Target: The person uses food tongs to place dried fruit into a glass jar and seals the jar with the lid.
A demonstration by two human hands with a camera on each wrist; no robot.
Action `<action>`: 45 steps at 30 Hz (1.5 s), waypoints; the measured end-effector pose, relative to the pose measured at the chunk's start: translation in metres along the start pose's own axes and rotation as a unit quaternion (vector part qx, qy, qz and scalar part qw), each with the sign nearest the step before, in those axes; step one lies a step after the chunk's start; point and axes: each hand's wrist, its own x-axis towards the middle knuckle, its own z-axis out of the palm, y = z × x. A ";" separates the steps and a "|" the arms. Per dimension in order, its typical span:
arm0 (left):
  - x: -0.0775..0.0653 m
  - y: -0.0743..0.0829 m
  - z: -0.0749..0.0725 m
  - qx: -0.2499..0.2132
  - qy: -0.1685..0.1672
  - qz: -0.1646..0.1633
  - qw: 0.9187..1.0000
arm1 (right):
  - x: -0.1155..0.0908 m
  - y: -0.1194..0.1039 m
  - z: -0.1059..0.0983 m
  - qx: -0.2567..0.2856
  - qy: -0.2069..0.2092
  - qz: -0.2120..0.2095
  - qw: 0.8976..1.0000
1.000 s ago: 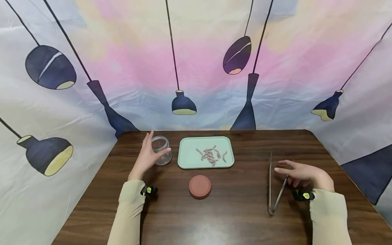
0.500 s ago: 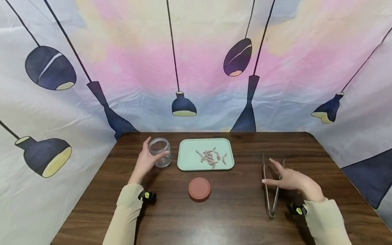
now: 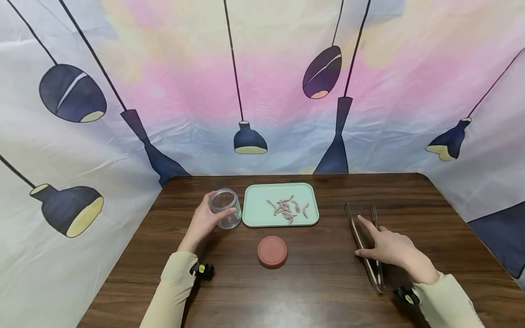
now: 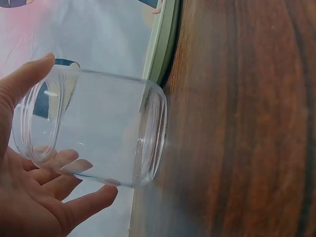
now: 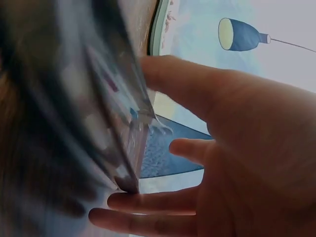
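My left hand (image 3: 202, 222) holds a clear, wide-mouthed jar (image 3: 230, 221), thumb on the near side and fingers round the far side. In the left wrist view the jar (image 4: 103, 128) has a threaded neck and nothing inside. On the right, my right hand (image 3: 391, 249) grips metal tongs (image 3: 371, 273) between thumb and fingers, index finger stretched out. Up close the tongs (image 5: 106, 98) look blurred, thumb at one edge and lower fingers at the other. Between the hands, a pale green tray (image 3: 255, 205) bears several small pinkish curled strips (image 3: 284, 207).
A round reddish-brown lid (image 3: 272, 252) lies on the dark wooden table (image 3: 311, 282), in front of the tray. Behind the table hangs a cloth backdrop (image 3: 283, 86) printed with lamps. The jar stands close beside the tray's left edge.
My left hand has closed in around the jar, which is now nearer the tray. My right hand has come over the tongs and taken hold; their arms stand closer together and the tongs have turned.
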 end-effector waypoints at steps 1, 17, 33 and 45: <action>-0.001 0.000 0.001 0.000 0.000 0.000 1.000 | -0.001 0.001 -0.001 0.005 -0.003 -0.001 1.000; -0.003 0.000 0.004 -0.005 -0.001 0.007 1.000 | 0.007 0.032 -0.011 0.052 -0.028 -0.023 0.998; 0.001 -0.003 0.003 -0.012 -0.004 0.014 1.000 | 0.023 0.023 -0.038 0.038 0.005 -0.041 0.998; 0.001 -0.004 0.004 -0.017 0.006 0.011 1.000 | 0.041 -0.001 -0.030 0.011 0.081 -0.062 0.995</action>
